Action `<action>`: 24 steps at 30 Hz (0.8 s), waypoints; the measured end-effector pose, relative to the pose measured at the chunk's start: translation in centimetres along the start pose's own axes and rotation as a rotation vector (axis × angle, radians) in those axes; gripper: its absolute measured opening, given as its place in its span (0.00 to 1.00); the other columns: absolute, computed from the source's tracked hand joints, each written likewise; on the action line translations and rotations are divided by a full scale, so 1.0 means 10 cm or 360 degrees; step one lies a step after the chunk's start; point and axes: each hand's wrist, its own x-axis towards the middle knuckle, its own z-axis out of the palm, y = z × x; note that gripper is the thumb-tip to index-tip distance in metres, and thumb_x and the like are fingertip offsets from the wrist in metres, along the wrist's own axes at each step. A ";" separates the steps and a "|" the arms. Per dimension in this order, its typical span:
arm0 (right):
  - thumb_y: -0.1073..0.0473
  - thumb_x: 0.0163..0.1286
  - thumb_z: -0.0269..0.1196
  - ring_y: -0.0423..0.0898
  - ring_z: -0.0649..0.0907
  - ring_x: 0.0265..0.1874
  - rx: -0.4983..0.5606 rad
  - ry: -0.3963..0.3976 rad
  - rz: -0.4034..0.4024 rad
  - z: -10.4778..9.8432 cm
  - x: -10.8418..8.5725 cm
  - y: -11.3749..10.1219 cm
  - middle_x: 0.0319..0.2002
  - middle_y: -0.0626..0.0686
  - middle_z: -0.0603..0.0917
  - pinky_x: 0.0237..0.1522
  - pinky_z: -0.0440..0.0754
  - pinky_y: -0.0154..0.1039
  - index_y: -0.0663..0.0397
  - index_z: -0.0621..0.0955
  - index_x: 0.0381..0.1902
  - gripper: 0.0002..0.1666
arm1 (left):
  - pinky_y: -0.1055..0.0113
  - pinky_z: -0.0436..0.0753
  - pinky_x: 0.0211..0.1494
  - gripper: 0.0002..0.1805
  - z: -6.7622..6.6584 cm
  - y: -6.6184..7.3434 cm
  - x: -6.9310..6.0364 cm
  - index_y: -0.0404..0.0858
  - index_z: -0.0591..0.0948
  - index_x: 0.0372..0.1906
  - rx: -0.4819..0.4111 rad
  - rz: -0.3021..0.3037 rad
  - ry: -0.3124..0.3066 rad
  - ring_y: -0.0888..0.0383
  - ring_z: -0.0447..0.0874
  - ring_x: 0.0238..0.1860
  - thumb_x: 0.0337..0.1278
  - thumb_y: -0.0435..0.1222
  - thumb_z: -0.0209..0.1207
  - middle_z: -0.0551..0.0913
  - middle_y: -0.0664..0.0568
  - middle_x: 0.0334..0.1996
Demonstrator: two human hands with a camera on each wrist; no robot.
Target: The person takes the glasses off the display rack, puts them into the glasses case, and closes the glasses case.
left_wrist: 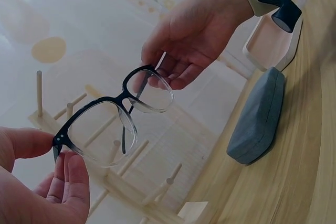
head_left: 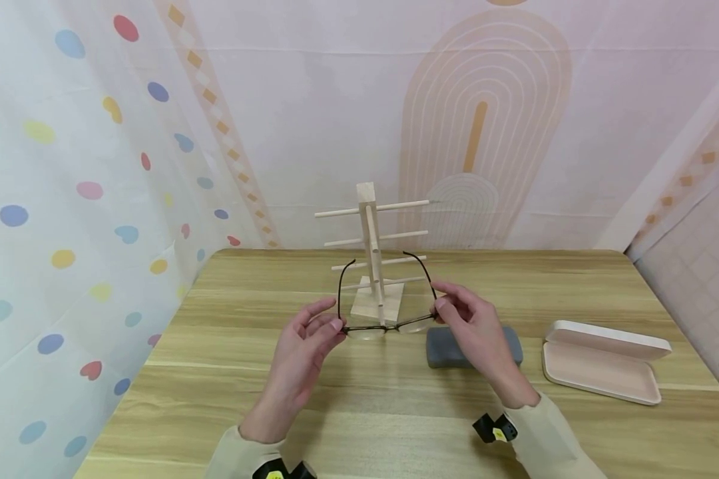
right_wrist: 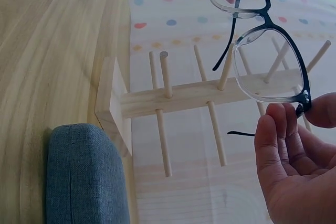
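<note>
A pair of eyeglasses (head_left: 391,327) with a black upper frame and clear lower rims is held up in front of a wooden peg stand (head_left: 372,246). My left hand (head_left: 302,352) pinches its left hinge corner between thumb and fingers. At the opposite corner, my right hand (head_left: 472,326) pinches the frame the same way. Both temples are unfolded and point toward the stand, as the right wrist view shows with the glasses (right_wrist: 268,19) beside the pegs. In the left wrist view the lenses (left_wrist: 102,132) face the camera.
A closed blue-grey glasses case (head_left: 443,349) lies on the wooden table (head_left: 216,372), partly behind my right hand. Farther right sits an open white case (head_left: 605,362) with a pale pink inside. Patterned curtains (head_left: 311,100) hang behind and beside the table.
</note>
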 end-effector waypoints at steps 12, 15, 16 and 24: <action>0.63 0.78 0.59 0.41 0.86 0.38 -0.0067 -0.0009 -0.0050 -0.07 -0.10 -0.01 0.38 0.55 0.87 0.44 0.83 0.31 0.55 0.82 0.63 0.19 | 0.63 0.86 0.55 0.25 0.02 -0.02 -0.06 0.26 0.71 0.65 0.0071 -0.0036 -0.0021 0.56 0.85 0.44 0.64 0.20 0.59 0.83 0.49 0.40; 0.61 0.78 0.60 0.41 0.86 0.39 -0.0110 -0.0007 -0.0059 -0.10 -0.11 -0.01 0.39 0.55 0.87 0.45 0.83 0.30 0.53 0.82 0.63 0.19 | 0.64 0.86 0.53 0.26 0.02 -0.03 -0.07 0.25 0.71 0.66 0.0068 -0.0020 -0.0047 0.57 0.86 0.42 0.63 0.19 0.59 0.83 0.51 0.39; 0.61 0.78 0.61 0.42 0.86 0.39 -0.0120 -0.0007 -0.0059 -0.10 -0.12 0.00 0.39 0.56 0.87 0.45 0.83 0.29 0.53 0.82 0.63 0.19 | 0.65 0.86 0.53 0.26 0.02 -0.04 -0.07 0.25 0.72 0.65 0.0068 -0.0015 -0.0056 0.57 0.86 0.42 0.62 0.19 0.60 0.84 0.51 0.38; 0.63 0.77 0.62 0.43 0.86 0.39 -0.0129 -0.0005 -0.0122 -0.15 -0.17 -0.01 0.39 0.55 0.87 0.46 0.83 0.29 0.55 0.82 0.63 0.19 | 0.65 0.86 0.52 0.24 0.02 -0.06 -0.11 0.30 0.76 0.61 0.0103 -0.0002 -0.0109 0.57 0.85 0.43 0.59 0.19 0.61 0.83 0.48 0.40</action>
